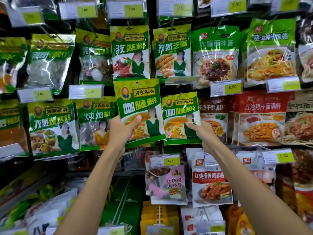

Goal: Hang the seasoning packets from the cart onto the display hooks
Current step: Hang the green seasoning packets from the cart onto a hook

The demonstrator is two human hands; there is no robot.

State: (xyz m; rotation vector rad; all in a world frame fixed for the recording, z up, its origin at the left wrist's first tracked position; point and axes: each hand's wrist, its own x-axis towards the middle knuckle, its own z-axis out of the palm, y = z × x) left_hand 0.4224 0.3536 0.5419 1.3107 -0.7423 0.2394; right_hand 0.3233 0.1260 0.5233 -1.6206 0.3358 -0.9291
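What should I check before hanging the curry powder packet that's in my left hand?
1. Grip: the left hand holds the loose curry packet by its lower part: ok.
2. Its hang hole is uncovered: ok.
3. Its print matches the hanging curry packet: ok.
4. The right hand holds the hanging curry packet low down: ok.
5. Hole lined up with the hook: not ok, the loose packet sits to its left.
6. Spare room on the hook: cannot tell, hidden.

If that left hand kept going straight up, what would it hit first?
Likely the green plastic cumin packet hanging above; the green curry packet in the left hand overlaps it, depth unclear.
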